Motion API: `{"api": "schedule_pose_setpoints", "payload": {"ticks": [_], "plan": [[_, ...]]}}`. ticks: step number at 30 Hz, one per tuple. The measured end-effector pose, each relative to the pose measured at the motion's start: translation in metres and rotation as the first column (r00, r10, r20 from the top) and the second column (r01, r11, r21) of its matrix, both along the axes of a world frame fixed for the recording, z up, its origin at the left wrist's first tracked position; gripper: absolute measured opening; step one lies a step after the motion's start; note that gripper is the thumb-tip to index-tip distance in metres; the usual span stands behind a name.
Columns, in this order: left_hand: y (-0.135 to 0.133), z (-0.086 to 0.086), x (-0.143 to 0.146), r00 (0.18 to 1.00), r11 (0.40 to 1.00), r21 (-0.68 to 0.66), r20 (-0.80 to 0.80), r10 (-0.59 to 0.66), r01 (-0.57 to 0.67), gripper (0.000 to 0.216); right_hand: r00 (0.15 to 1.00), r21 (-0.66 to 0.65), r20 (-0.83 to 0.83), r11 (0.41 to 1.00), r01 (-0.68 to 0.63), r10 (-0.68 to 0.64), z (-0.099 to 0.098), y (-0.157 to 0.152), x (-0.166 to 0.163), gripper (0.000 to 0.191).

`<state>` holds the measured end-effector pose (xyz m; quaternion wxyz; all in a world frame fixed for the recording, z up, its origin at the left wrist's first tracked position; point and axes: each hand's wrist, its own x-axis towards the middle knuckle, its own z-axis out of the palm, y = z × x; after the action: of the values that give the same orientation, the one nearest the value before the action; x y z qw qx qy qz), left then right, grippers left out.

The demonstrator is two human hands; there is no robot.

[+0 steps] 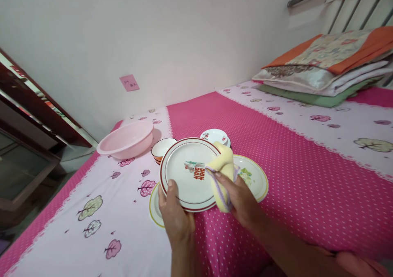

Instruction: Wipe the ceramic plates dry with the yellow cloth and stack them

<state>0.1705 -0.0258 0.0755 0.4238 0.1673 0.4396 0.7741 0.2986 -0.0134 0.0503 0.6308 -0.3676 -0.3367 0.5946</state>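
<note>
A white plate (184, 187) with dark red rings and a red symbol at its centre is tilted up in front of me. My left hand (174, 211) grips its lower left rim, thumb on the face and fingers behind. In my right hand (238, 195) is a yellow cloth (223, 162) with purple edging, pressed over the plate's right rim. Behind that hand lies a yellow-rimmed plate (256, 178) with a green design. Another yellow-rimmed plate (155, 211) shows partly below the held one. Stacked bowls (162, 148) and small flowered saucers (213, 135) sit just beyond.
A pink basin (129, 139) stands on the left of the bed, close to the wall. The pink and white bedsheet (294, 178) lies under everything. Folded bedding and pillows (325, 68) are piled at the back right. A pink paper (129, 82) is on the wall.
</note>
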Motion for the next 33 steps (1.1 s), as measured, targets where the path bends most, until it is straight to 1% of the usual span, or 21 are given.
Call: {"api": "schedule_pose_setpoints", "payload": {"ticks": [2, 3, 4, 6, 8, 9, 10, 11, 14, 15, 17, 19, 20, 21, 22, 24, 26, 27, 28, 30, 33], "plan": [[0.001, 0.002, -0.023, 0.986, 0.988, 0.008, -0.064, -0.156, 0.157, 0.032, 0.992, 0.023, 0.087, 0.995, -0.098, 0.095, 0.006, 0.007, 0.022, 0.054], [0.0, 0.004, -0.034, 0.96, 0.968, 0.001, -0.126, -0.25, 0.252, 0.036, 0.979, 0.042, 0.141, 0.987, -0.155, 0.148, 0.009, 0.01, 0.031, 0.052], [-0.001, 0.007, -0.044, 0.929, 0.947, -0.039, -0.183, -0.32, 0.319, 0.041, 0.961, 0.061, 0.196, 0.976, -0.211, 0.196, 0.012, 0.012, 0.038, 0.049], [-0.006, 0.011, -0.057, 0.844, 0.884, -0.171, -0.262, -0.467, 0.436, 0.052, 0.914, 0.08, 0.296, 0.946, -0.313, 0.278, 0.016, 0.013, 0.047, 0.043], [-0.011, 0.014, -0.061, 0.772, 0.817, -0.283, -0.278, -0.571, 0.503, 0.057, 0.876, 0.06, 0.344, 0.924, -0.379, 0.337, 0.019, 0.012, 0.05, 0.04], [-0.013, 0.014, -0.061, 0.756, 0.801, -0.304, -0.278, -0.592, 0.516, 0.057, 0.867, 0.049, 0.351, 0.918, -0.395, 0.354, 0.02, 0.012, 0.05, 0.039], [-0.013, 0.014, -0.06, 0.76, 0.805, -0.3, -0.277, -0.588, 0.512, 0.056, 0.865, 0.04, 0.348, 0.916, -0.399, 0.362, 0.02, 0.011, 0.049, 0.04], [-0.014, 0.014, -0.059, 0.779, 0.821, -0.286, -0.273, -0.564, 0.495, 0.054, 0.87, 0.036, 0.336, 0.918, -0.395, 0.361, 0.02, 0.011, 0.048, 0.041], [-0.01, 0.013, -0.056, 0.877, 0.901, -0.225, -0.236, -0.419, 0.37, 0.048, 0.917, 0.022, 0.248, 0.945, -0.327, 0.312, 0.016, 0.007, 0.034, 0.047], [-0.008, 0.013, -0.053, 0.914, 0.931, -0.204, -0.215, -0.344, 0.302, 0.044, 0.941, 0.014, 0.201, 0.96, -0.28, 0.271, 0.014, 0.004, 0.026, 0.048], [-0.005, 0.013, -0.044, 0.976, 0.979, -0.167, -0.161, -0.144, 0.117, 0.038, 0.984, 0.004, 0.095, 0.988, -0.152, 0.151, 0.008, -0.005, 0.003, 0.05], [-0.004, 0.01, -0.028, 0.992, 0.986, -0.151, -0.116, 0.054, -0.071, 0.04, 0.999, -0.01, -0.012, 0.999, -0.037, 0.037, 0.0, -0.017, -0.023, 0.054], [-0.004, 0.008, -0.018, 0.987, 0.979, -0.155, -0.106, 0.121, -0.136, 0.042, 0.998, -0.017, -0.067, 1.0, -0.003, 0.001, -0.003, -0.022, -0.034, 0.058], [-0.004, 0.004, -0.008, 0.982, 0.973, -0.157, -0.103, 0.156, -0.171, 0.044, 0.993, -0.026, -0.117, 1.0, 0.007, -0.01, -0.007, -0.026, -0.042, 0.059], [-0.004, 0.001, 0.0, 0.982, 0.973, -0.149, -0.1, 0.16, -0.174, 0.045, 0.99, -0.032, -0.142, 0.999, 0.004, -0.008, -0.009, -0.028, -0.046, 0.059], [-0.003, -0.007, 0.008, 0.989, 0.986, -0.102, -0.088, 0.122, -0.13, 0.042, 0.991, -0.028, -0.133, 0.999, -0.018, 0.014, -0.011, -0.025, -0.042, 0.059], [-0.001, -0.011, 0.003, 0.99, 0.997, -0.037, -0.127, 0.057, -0.062, 0.031, 0.998, 0.001, -0.048, 1.0, -0.03, 0.03, -0.009, -0.014, -0.023, 0.06], [0.001, -0.011, -0.005, 0.982, 1.0, -0.015, -0.186, 0.012, -0.015, 0.025, 1.0, 0.022, 0.007, 0.999, -0.026, 0.025, -0.006, -0.007, -0.01, 0.059], [0.002, -0.01, -0.016, 0.963, 0.999, -0.013, -0.265, -0.037, 0.034, 0.022, 0.997, 0.042, 0.06, 0.998, -0.041, 0.039, -0.003, 0.0, 0.004, 0.058], [0.002, -0.006, -0.039, 0.891, 0.985, -0.057, -0.421, -0.172, 0.164, 0.029, 0.984, 0.041, 0.153, 0.995, -0.095, 0.088, 0.003, 0.012, 0.028, 0.053], [-0.002, 0.002, -0.067, 0.769, 0.926, -0.197, -0.516, -0.378, 0.323, 0.038, 0.939, 0.015, 0.268, 0.974, -0.228, 0.215, 0.011, 0.019, 0.049, 0.04]]}}
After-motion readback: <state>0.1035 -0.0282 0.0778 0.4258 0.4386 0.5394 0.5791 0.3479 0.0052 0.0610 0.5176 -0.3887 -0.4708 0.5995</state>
